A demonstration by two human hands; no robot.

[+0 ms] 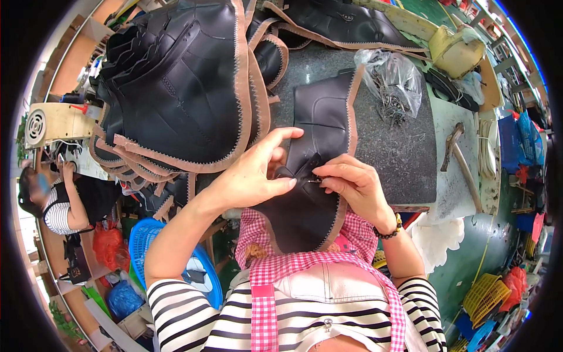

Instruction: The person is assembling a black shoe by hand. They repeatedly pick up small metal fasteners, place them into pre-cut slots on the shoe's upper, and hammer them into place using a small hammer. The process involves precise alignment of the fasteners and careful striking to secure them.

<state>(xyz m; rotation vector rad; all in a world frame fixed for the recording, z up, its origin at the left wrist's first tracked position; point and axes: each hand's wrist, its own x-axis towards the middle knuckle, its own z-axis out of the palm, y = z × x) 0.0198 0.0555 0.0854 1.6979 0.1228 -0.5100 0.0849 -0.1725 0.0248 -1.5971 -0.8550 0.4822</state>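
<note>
A black leather shoe upper with a brown zigzag-stitched edge runs from the stone-topped table down over my lap. My left hand is at its left side, index finger stretched out. Its thumb and curled fingers close on a dark fold of the leather. My right hand pinches a small metal piece, seemingly a buckle, at a short black strap on the upper. The fingertips partly hide this metal piece.
Stacked black uppers rise at the left. A plastic bag of small metal parts lies on the table, with a hammer farther right. A blue basket stands low at left. Another person works at far left.
</note>
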